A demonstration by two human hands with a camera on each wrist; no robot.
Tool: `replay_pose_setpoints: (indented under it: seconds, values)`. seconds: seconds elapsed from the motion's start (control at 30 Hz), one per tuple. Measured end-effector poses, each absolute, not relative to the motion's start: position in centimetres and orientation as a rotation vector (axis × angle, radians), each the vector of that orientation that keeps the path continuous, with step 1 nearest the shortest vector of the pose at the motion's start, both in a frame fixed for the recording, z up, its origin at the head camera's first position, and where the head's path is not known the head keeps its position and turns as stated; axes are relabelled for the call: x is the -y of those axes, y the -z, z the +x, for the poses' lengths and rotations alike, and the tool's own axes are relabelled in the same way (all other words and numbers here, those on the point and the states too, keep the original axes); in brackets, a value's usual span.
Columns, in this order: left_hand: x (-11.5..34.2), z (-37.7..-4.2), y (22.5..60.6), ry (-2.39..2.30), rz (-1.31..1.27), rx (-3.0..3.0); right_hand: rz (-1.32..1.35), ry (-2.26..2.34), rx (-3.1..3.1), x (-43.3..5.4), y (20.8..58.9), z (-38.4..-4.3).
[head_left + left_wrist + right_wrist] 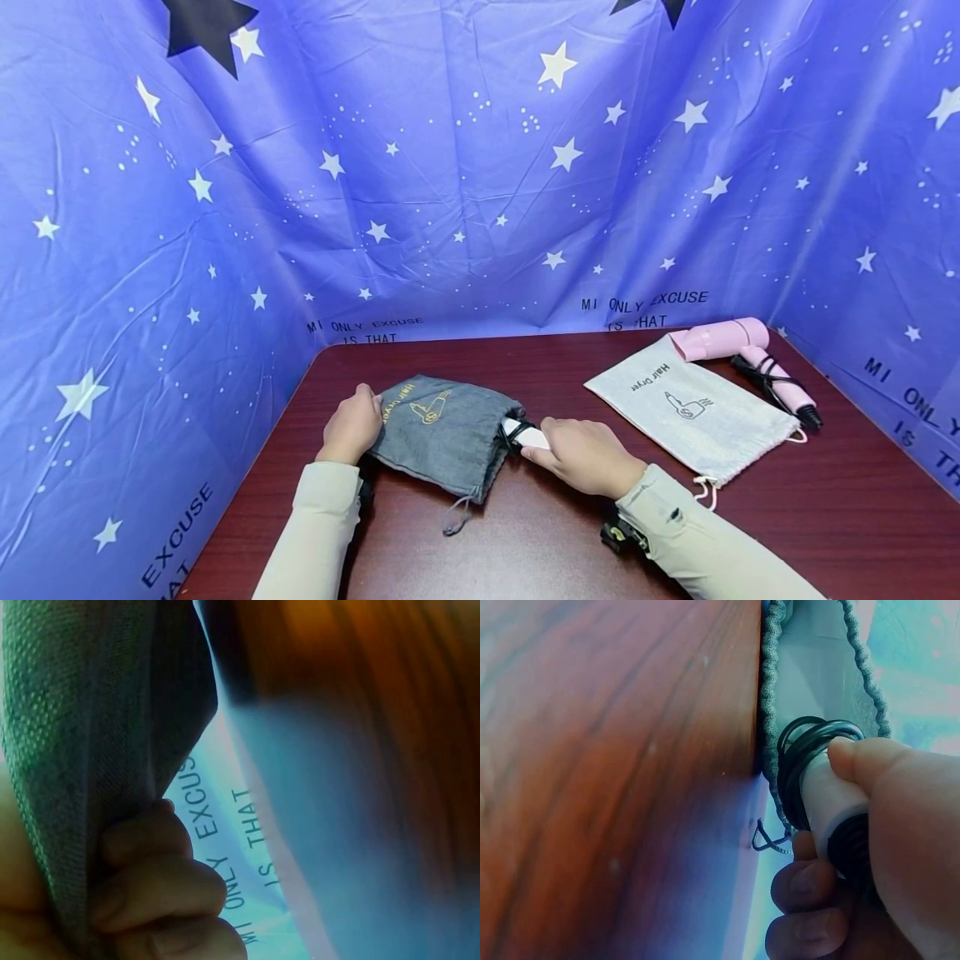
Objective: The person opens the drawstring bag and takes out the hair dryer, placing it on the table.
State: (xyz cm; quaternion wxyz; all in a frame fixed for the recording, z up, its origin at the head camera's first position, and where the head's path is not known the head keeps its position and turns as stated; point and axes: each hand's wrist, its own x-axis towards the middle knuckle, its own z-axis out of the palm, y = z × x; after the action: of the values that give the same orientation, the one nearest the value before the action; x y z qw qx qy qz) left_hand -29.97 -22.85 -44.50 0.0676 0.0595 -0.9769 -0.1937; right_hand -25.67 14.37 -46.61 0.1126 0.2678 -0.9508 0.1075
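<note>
A grey drawstring bag (450, 425) printed "Hair Dryer" lies left of the table's middle, its mouth facing right. My left hand (356, 423) grips the bag's closed end; in the left wrist view its curled fingers (161, 889) pinch the cloth. My right hand (588, 454) holds the white handle (531, 437) of a hair dryer, with a black cord (810, 754) wound around it. The handle sticks out of the bag's mouth, and the rest of the dryer is inside, mostly hidden. A grey drawstring (456, 517) hangs from the mouth.
On the right lies a white drawstring bag (693, 408) printed "Hair Dryer". Behind it, at the back right, rests a pink hair dryer (723, 338) with its handle (780, 383) wrapped in black cord. Blue starry cloth (465, 167) encloses the dark red table (555, 550).
</note>
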Motion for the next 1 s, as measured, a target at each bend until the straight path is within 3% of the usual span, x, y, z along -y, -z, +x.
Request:
replay_pose_setpoints:
  seconds: [1.0]
  values:
    - [24.0,-29.8,44.3,0.654,0.19,2.913,0.831,-0.313,2.755,-14.6,46.8,-25.9]
